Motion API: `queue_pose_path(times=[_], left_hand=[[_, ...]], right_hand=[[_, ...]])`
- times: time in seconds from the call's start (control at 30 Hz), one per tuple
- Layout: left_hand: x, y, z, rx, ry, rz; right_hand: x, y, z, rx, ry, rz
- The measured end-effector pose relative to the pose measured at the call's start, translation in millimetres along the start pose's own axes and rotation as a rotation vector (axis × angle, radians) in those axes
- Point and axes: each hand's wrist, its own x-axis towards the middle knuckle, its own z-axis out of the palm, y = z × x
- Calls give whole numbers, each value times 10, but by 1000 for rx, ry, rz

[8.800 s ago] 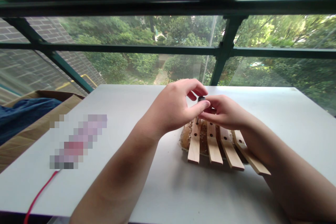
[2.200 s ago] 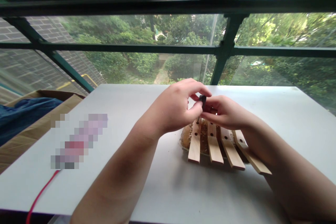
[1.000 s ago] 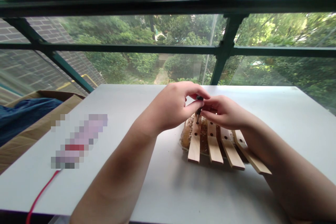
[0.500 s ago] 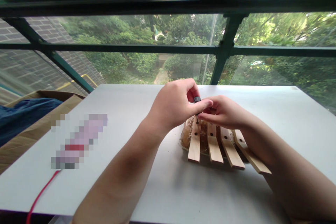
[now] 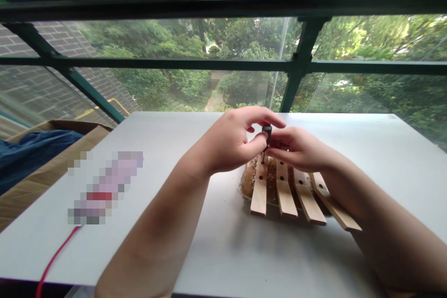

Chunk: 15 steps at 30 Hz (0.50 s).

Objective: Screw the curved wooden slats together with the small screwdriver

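Note:
A small dark-handled screwdriver [image 5: 267,133] stands nearly upright, its metal shaft reaching down to the upper hole of the leftmost wooden slat [image 5: 258,198]. My left hand [image 5: 242,137] is around the handle's top with fingers loosened and apart; the index finger stretches past it and the thumb rests against its side. From the right, my right hand [image 5: 296,149] pinches the lower handle, its fingertips partly hidden. Beneath both hands lies a brown, transparent-edged base [image 5: 247,184] carrying several pale slats with dark holes. My right forearm covers part of the rightmost slat [image 5: 337,209].
The white table [image 5: 209,251] holds a pixelated pinkish object [image 5: 108,186] at left, with a red cord [image 5: 56,253] trailing from it. Beside the table is a cardboard box [image 5: 42,167] with blue cloth [image 5: 38,153]. A green railing [image 5: 174,64] runs behind.
My left fingers have loosened from their closed grip on the screwdriver's top, and the index finger has stretched to the right. More of the handle shows. My right hand has barely moved.

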Motion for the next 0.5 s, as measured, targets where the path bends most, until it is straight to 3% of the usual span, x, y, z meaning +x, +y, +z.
queue_pose_path(times=[0.2, 0.5], left_hand=[[12, -37, -14, 31, -14, 14], [20, -55, 42, 171, 124, -83]], right_hand=[[3, -6, -27, -74, -5, -19], [13, 15, 25, 88, 35, 33]])
